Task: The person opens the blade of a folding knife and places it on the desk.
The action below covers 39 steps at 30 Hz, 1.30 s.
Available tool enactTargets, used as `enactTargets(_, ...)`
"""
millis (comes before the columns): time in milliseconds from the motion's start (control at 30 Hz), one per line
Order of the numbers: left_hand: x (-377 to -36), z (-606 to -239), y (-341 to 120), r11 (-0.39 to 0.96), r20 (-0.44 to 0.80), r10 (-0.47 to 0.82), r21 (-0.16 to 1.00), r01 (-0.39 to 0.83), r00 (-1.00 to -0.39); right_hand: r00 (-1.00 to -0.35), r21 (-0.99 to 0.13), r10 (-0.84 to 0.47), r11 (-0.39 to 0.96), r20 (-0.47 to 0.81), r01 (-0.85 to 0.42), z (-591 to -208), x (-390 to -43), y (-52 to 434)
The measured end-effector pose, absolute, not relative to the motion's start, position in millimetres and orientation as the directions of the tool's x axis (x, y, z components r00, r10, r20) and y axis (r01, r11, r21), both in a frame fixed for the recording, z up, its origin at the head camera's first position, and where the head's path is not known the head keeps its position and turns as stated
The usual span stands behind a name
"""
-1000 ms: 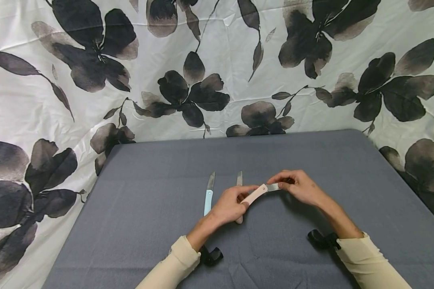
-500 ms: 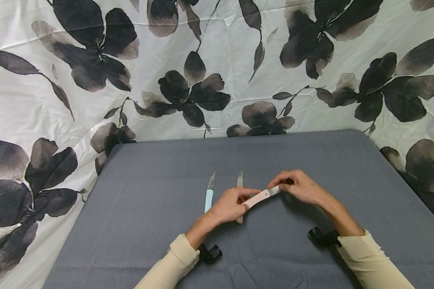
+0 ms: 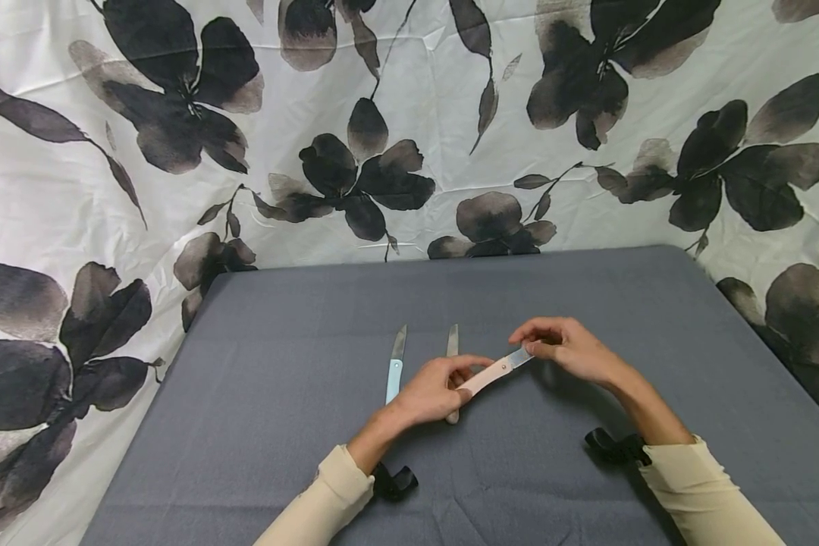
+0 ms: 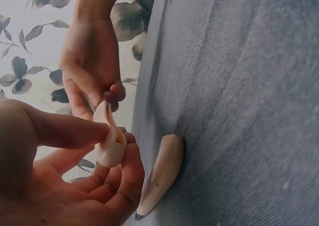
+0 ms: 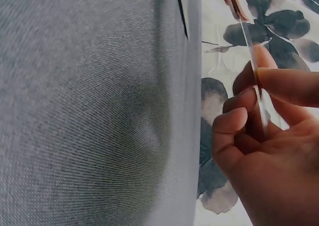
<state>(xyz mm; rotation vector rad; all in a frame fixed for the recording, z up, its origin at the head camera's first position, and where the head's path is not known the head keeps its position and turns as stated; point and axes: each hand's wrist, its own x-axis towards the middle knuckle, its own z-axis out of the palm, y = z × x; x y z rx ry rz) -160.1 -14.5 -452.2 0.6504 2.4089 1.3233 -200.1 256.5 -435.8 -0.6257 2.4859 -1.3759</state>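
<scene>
Holding a pink knife (image 3: 493, 372) up over the grey cloth (image 3: 280, 425), near the middle of the table. Left hand (image 3: 433, 390) pinching the pink handle (image 4: 110, 141) between thumb and curled fingers. Right hand (image 3: 565, 350) pinching the thin blade (image 5: 254, 81) at its far end, thumb on one flat side and fingertips (image 5: 234, 119) on the other.

Doing this well – probably keeping fingers on the flat sides only, away from the sharp edge, and holding the handle tight so nothing slips. Moving slowly, with the blade pointed away from the body. Hard to tell from here which side of the blade is the sharp one.

Lying flat just behind the left hand – a blue knife (image 3: 393, 373) and a beige knife (image 3: 452, 356), side by side, tips pointing away. Handles looking smooth and rounded, like plastic; the beige handle (image 4: 160, 173) looking fat and shaped like a long bean. Blades looking shiny, thin and pointed. Cloth looking soft and a bit fuzzy, with small wrinkles. Hanging behind, a white curtain (image 3: 423, 98) with big dark flowers.
</scene>
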Motion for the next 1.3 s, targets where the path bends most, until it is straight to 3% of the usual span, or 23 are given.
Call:
enactTargets(333, -154.0, -459.7, -4.6, 0.388, -0.035, 0.500, 0.902, 0.188, -0.865, -0.956, -0.970, -0.291, 0.223, 0.029, -0.097, -445.9, -202.3, 249.0)
enactTargets(467, -150.3, -461.9, 1.4, 0.365, -0.010, 0.505, 0.909, 0.202, -0.863, -0.970, -0.995, -0.233, 0.051, 0.072, -0.086, -452.5, -204.0, 240.1)
enactTargets(600, -147.5, -463.1, 8.4, 0.363, 0.015, 0.510, 0.903, 0.231, -0.860, -0.983, -0.996, -0.159, -0.019, 0.091, -0.089, -456.5, -206.2, 231.9)
enactTargets(900, -142.6, -463.7, 21.2, 0.425, 0.041, 0.533, 0.851, 0.309, -0.845, -0.996, -0.988, -0.078, 0.146, 0.042, -0.053, -461.1, -208.4, 226.2)
enactTargets(1167, -141.3, -467.5, 25.2, 0.540, 0.080, 0.539, 0.730, 0.418, -0.838, -0.996, -0.963, -0.093, 0.267, -0.004, -0.021, -464.7, -212.2, 226.3)
enactTargets(1300, -139.6, -465.6, 26.5, 0.617, 0.048, 0.520, 0.670, 0.414, -0.853, -0.997, -0.916, -0.081, 0.401, -0.020, -0.015, -465.6, -213.6, 226.6)
